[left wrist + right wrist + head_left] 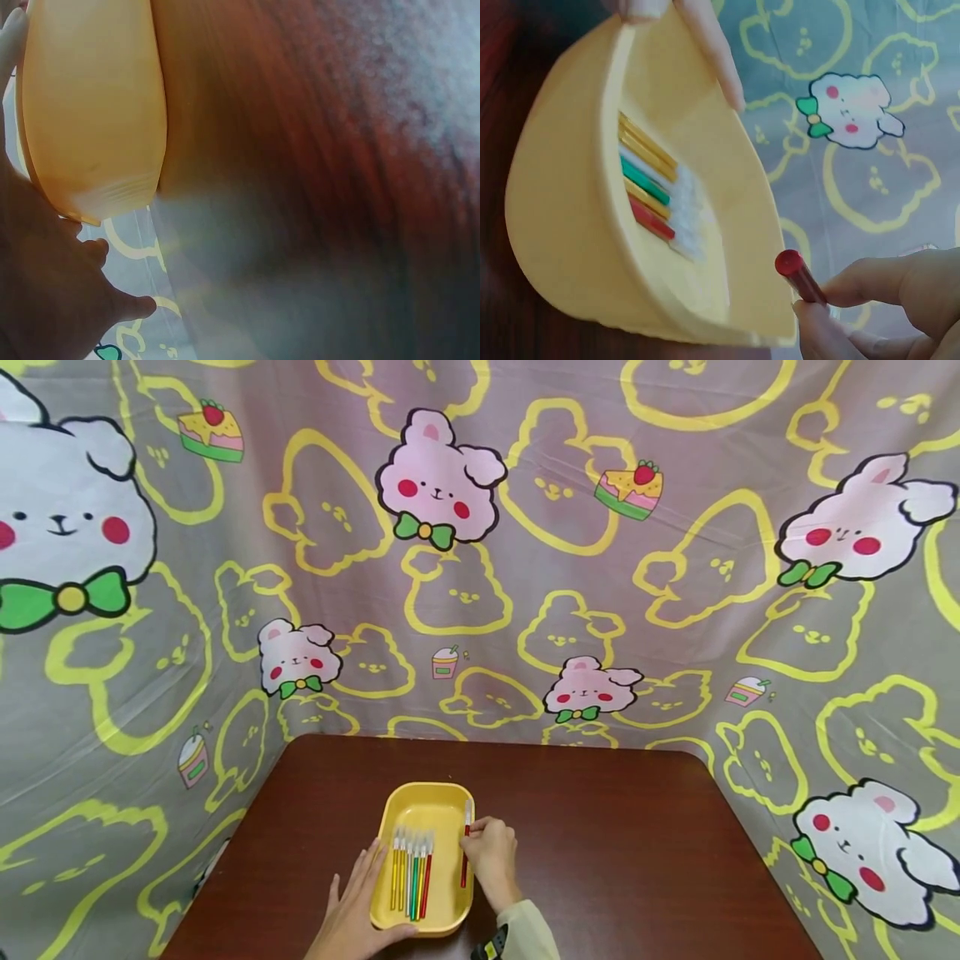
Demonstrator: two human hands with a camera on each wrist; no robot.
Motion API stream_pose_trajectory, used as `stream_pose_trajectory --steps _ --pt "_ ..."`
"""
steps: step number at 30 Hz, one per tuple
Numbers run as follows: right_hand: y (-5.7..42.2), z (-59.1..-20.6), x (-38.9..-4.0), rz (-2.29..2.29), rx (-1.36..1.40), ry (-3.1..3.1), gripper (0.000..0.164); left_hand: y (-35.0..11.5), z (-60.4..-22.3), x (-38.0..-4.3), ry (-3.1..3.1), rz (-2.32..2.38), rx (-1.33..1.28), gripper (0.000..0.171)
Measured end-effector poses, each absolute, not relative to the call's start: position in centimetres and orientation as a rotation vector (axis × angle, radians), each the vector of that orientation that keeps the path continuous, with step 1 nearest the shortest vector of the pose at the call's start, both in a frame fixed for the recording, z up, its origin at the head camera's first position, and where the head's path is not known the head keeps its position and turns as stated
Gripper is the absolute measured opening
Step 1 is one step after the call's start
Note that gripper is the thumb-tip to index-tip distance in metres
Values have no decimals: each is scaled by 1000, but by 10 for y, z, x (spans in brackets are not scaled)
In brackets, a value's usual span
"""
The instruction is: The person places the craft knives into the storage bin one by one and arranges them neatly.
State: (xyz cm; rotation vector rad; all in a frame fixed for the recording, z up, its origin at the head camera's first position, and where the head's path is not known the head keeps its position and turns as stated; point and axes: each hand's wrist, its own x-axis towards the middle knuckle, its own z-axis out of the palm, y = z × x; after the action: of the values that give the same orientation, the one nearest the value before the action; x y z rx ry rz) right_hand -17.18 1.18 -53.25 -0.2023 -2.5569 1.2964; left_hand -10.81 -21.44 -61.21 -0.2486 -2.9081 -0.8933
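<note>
A yellow plastic tray (448, 818) stands on the table. Inside, toward its left side, lie several craft knives (412, 872) in a row, with gold, silver, green and red handles and clear caps. My left hand (352, 902) rests along the tray's left side, fingers extended and thumb over the near rim. Above the tray's right rim, my right hand (491, 856) pinches a red craft knife (464, 867) between thumb and fingers. Its clear cap points away from me. In the right wrist view, the red handle end (789, 262) shows beyond the fingertips.
The dark brown table (615, 835) extends around the tray. A cloth curtain (525, 635) printed with cartoon animals hangs behind it and on both sides. A dark band (490, 946) circles my right wrist.
</note>
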Motion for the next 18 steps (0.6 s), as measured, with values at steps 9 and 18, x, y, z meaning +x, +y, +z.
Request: stream_pose_trajectory --steps 9,18 --pt "-3 -540 -170 1269 -121 -2568 14 -213 -609 -109 -2946 -910 -236 137" --pt "-16 -546 -164 1290 -101 -2544 14 -213 -606 -107 -2953 -916 -238 136"
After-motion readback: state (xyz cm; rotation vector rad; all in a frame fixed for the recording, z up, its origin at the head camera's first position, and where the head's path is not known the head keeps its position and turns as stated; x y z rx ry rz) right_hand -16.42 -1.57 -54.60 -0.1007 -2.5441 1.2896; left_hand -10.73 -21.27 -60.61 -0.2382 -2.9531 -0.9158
